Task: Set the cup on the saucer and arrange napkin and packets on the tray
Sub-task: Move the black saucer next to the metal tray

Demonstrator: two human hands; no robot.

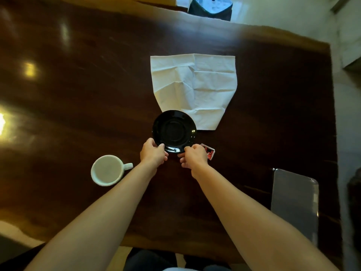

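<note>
A black saucer (pixel 174 131) sits at the middle of the dark wooden table, its far edge overlapping a white unfolded napkin (pixel 195 89). My left hand (pixel 153 154) pinches the saucer's near left rim, and my right hand (pixel 194 156) pinches its near right rim. A white cup (pixel 107 170) stands upright to the left, apart from the saucer, with its handle pointing right. A red and white packet (pixel 209 151) lies just right of my right hand, partly hidden by it. A grey tray (pixel 295 202) lies at the right edge of the table.
The dark wooden table (pixel 78 85) has lamp glare on its left side. A dark bag or chair back (pixel 211 6) stands beyond the far edge. Pale floor (pixel 347 114) runs along the right. My knees show below the near edge.
</note>
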